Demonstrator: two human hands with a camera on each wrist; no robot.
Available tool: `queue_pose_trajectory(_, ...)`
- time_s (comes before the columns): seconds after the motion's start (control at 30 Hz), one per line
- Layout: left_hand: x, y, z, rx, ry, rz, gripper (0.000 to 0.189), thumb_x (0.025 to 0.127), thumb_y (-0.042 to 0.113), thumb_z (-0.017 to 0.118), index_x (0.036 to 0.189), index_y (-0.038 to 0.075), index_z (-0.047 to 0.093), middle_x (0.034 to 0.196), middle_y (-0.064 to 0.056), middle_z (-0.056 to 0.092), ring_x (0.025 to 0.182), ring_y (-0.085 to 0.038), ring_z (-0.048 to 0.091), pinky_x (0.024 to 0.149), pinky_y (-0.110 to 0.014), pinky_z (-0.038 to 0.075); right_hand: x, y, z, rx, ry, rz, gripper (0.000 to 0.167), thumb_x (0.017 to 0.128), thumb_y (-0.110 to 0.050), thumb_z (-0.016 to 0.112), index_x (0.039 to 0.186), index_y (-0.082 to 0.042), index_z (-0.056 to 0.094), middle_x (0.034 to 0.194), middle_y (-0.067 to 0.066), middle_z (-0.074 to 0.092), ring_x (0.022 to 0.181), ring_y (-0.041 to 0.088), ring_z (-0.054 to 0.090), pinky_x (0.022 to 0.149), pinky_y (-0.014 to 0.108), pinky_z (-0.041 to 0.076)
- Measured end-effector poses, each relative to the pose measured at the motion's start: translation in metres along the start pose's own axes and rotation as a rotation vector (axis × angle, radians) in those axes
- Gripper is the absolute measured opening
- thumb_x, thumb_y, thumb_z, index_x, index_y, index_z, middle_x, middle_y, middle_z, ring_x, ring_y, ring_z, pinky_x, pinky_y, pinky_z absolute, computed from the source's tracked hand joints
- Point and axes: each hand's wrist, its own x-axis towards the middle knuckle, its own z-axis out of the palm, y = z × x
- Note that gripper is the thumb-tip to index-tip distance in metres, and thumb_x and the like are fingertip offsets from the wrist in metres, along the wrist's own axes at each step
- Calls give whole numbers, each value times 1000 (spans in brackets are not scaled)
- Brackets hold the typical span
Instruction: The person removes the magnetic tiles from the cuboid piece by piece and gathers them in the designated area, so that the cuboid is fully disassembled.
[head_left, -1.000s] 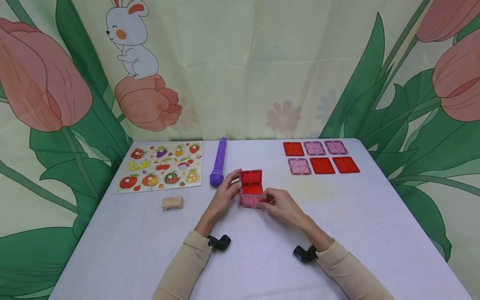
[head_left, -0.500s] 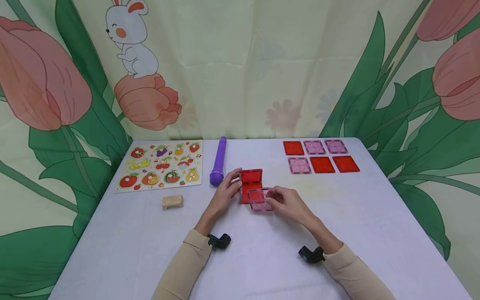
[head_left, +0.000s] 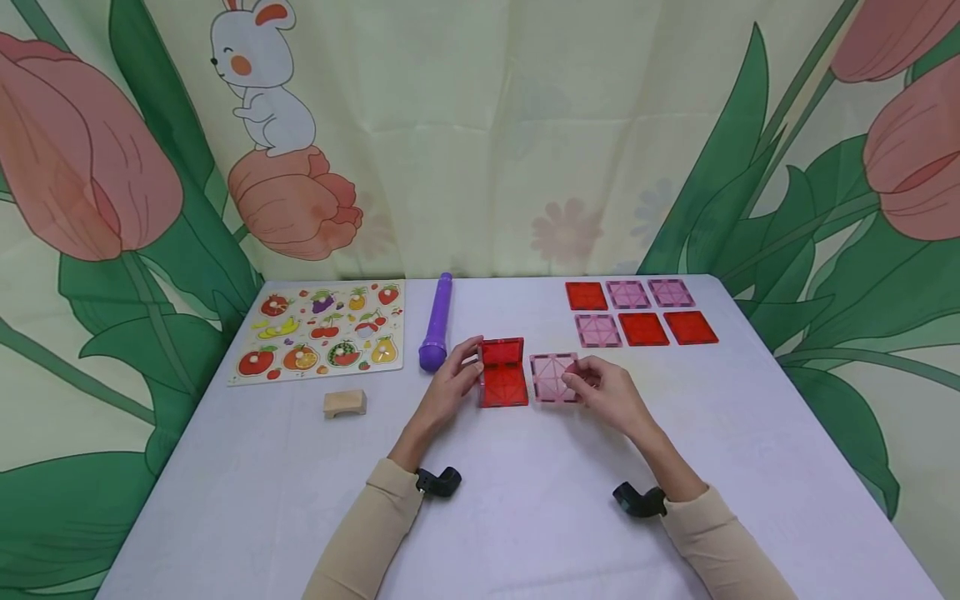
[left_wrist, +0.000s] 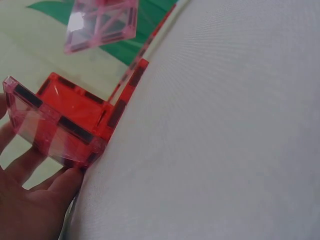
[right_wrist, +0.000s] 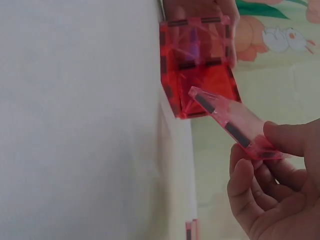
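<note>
My left hand (head_left: 450, 385) rests its fingers against the outer side of an upright translucent pink magnetic tile (left_wrist: 55, 127). That tile stands along the left edge of a flat red magnetic tile (head_left: 503, 387). Another red tile (head_left: 502, 352) stands upright at the back of the flat one, so the three form a corner. To the right of it, my right hand (head_left: 611, 392) pinches a loose pink magnetic tile (head_left: 551, 377) by its right edge, between thumb and fingers. The right wrist view shows this tile tilted, in the air and apart from the corner piece.
Several red and pink tiles lie in two rows at the back right, among them a red tile (head_left: 643, 329). A fruit puzzle board (head_left: 352, 329), a purple toy microphone (head_left: 437, 325) and a wooden arch block (head_left: 345, 404) lie on the left. A printed curtain (head_left: 465, 167) hangs behind the table.
The right hand has taken the pink tile from the front of the red corner, off to its right, and turned it. The left hand has stayed on the upright pink tile.
</note>
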Motion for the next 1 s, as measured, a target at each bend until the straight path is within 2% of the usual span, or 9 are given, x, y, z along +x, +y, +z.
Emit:
queue_pose_trajectory(0.2, 1, -1, 0, -2, 0, -2, 53, 103, 30, 50, 154, 22, 38, 153, -4, 44, 143, -29, 44, 112, -54, 45, 8, 14, -12, 41, 33, 86, 33, 97, -31, 67, 117, -4, 64, 103, 16, 68, 78, 21, 63, 67, 19, 57)
queue_pose_trajectory(0.47, 0, 1, 0, 3, -2, -4, 54, 103, 30, 49, 155, 23, 37, 155, -3, 42, 143, -29, 43, 112, -54, 45, 14, 29, -23, 30, 64, 144, 40, 100, -36, 61, 123, -4, 61, 110, 19, 65, 74, 20, 68, 66, 18, 57)
queue_pose_trajectory(0.7, 0, 2, 0, 6, -4, 0, 54, 103, 28, 50, 155, 22, 37, 156, -5, 41, 144, -30, 42, 113, -54, 44, 16, 37, -32, 30, 68, 213, 47, 102, -39, 56, 131, -2, 57, 114, 22, 65, 71, 21, 68, 66, 20, 58)
queue_pose_trajectory(1.0, 0, 0, 0, 16, 1, -6, 53, 103, 30, 49, 155, 23, 37, 155, -4, 42, 143, -30, 43, 112, -55, 45, 20, 49, -39, 9, 63, 289, 51, 104, -40, 52, 137, 0, 53, 117, 22, 64, 75, 21, 63, 67, 18, 57)
